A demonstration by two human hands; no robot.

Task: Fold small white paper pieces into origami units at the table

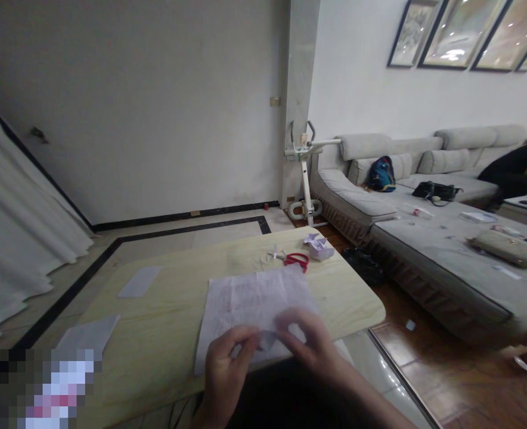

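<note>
The tabletop [156, 333] looks like pale, smooth wood. The big sheet [241, 298] on it is paper, a bit wrinkly. The scissors [295, 260] have red handles that look like plastic. The sofa [437, 238] is soft gray cloth, and the brown floor [413, 363] is shiny.

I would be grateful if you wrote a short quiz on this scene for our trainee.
1. Fill in the missing word: the scissors on the table have ____ handles.
2. Which is nearest to the crumpled paper: (a) the curtain, (b) the scissors, or (c) the framed pictures?
3. True or false: the left hand and the right hand are both apart from the scissors.
Key: 1. red; 2. b; 3. true.
</note>
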